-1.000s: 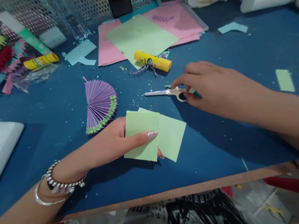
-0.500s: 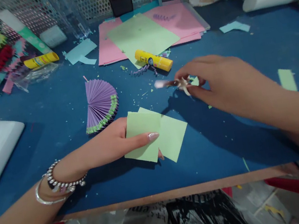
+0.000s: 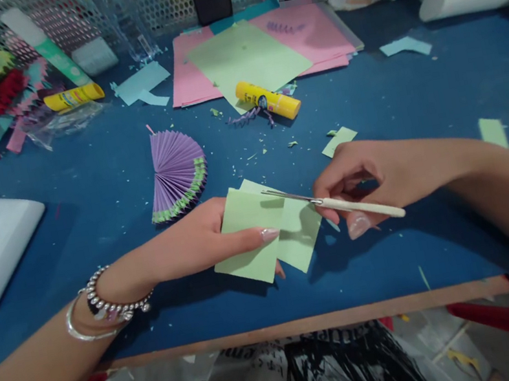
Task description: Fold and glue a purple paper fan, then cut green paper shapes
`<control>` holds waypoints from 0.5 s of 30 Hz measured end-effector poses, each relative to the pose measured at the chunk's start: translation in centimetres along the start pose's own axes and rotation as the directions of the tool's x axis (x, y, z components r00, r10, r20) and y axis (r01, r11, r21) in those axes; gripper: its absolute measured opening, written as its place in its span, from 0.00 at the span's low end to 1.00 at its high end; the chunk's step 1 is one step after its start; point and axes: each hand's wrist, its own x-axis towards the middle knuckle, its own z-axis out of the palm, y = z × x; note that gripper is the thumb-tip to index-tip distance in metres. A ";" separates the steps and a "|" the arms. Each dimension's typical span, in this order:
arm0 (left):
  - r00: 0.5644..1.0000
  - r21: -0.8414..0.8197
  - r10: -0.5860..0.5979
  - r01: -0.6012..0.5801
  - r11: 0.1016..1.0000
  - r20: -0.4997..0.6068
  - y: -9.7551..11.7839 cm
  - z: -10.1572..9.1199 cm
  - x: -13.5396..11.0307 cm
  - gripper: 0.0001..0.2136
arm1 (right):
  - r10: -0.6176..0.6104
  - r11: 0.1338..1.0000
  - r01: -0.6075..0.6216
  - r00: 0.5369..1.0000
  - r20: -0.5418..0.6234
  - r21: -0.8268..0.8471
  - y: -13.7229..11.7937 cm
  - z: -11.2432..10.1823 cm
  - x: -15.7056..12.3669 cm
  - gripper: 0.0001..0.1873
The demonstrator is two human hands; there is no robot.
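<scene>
Near the front edge of the blue counter (image 3: pixel 96 244), the left hand (image 3: pixel 195 243) has its grip pinched on folded green paper (image 3: pixel 248 208), while the right hand (image 3: pixel 380 175) has its grip closed around scissors (image 3: pixel 360 205) whose blades, seemingly shut though seen edge-on, cross the paper's upper corner, near a purple paper fan (image 3: pixel 177 171).
</scene>
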 end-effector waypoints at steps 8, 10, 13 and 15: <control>0.999 0.077 -0.014 0.018 0.997 -0.043 0.4 0.2 0.1 0.16 | 0.012 0.999 -0.012 1.000 0.000 -0.041 0.0 0.1 0.1 0.07; 0.998 0.111 -0.042 0.046 0.993 -0.043 0.8 0.3 0.1 0.17 | 0.009 0.997 -0.009 1.000 -0.003 -0.075 0.0 0.1 0.1 0.07; 0.996 0.134 -0.080 0.085 0.987 -0.040 1.0 0.3 0.1 0.18 | 0.010 0.993 -0.011 1.000 -0.006 -0.115 -0.2 0.1 0.1 0.08; 0.996 0.124 -0.067 0.073 0.990 -0.053 0.9 0.3 0.1 0.19 | 0.026 0.990 -0.029 0.999 -0.019 -0.141 -0.3 0.2 0.1 0.09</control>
